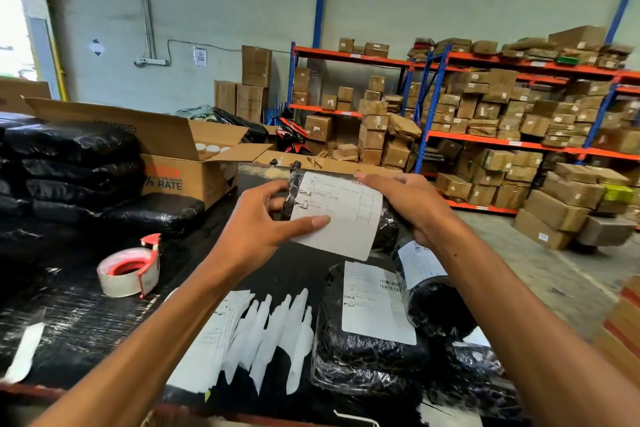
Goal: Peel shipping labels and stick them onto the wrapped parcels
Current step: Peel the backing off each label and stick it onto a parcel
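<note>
Both hands gripping a black parcel, left hand thumb pressing its label, right hand clasping, tape roll left

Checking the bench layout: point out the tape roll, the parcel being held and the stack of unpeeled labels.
tape roll (pixel 129 272): head view, clear tape's outer side.
held parcel (pixel 389 229): head view, black wrap right of its label.
label stack (pixel 221 333): head view, top sheet.

both arms reach forward, left grip thumb pressed flat, right grip fingers curled.
</note>
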{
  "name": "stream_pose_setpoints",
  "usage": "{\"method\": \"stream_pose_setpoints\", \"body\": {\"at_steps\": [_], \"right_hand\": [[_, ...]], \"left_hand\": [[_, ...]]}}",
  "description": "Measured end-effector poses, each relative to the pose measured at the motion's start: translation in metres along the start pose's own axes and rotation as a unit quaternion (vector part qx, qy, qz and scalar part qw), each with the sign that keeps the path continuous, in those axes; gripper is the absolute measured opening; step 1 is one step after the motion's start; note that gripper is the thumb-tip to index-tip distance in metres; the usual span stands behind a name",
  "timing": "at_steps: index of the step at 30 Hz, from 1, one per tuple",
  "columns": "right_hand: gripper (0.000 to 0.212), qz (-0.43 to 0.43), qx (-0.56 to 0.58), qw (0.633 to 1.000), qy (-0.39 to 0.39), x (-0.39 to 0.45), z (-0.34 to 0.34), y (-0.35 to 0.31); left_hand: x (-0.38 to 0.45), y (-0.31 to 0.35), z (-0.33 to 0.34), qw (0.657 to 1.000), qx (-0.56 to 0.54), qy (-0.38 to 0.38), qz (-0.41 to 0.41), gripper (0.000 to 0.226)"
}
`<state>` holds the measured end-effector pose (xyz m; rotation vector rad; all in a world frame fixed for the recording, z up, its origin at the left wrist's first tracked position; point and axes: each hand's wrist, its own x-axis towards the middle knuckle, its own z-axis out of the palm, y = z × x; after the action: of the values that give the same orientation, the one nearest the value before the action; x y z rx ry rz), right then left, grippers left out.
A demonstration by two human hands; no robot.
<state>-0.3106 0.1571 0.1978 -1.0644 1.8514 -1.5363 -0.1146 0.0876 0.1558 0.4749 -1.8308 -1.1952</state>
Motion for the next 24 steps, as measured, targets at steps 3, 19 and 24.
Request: {"method": "stream_pose_setpoints", "body": {"at_steps": [3, 19, 24], "right_hand": [[0.069, -0.047, 0.004, 0.998, -0.028, -0.008, -0.005, 0.0], [0.063, -0.098, 0.052, 0.994, 0.006, -0.004, -0.039, 0.022], [0.065, -0.11, 0.0, 0.994, -0.024, 0.005, -0.049, 0.031]], "left_hand": [[0.005, -0.001, 0.007, 0.999, -0.039, 0.034, 0.001, 0.035], [0.015, -0.008, 0.038, 0.962, -0.218, 0.058, -0.156, 0.078], [0.018, -0.005, 0.039, 0.956, -0.196, -0.05, -0.212, 0.062]]}}
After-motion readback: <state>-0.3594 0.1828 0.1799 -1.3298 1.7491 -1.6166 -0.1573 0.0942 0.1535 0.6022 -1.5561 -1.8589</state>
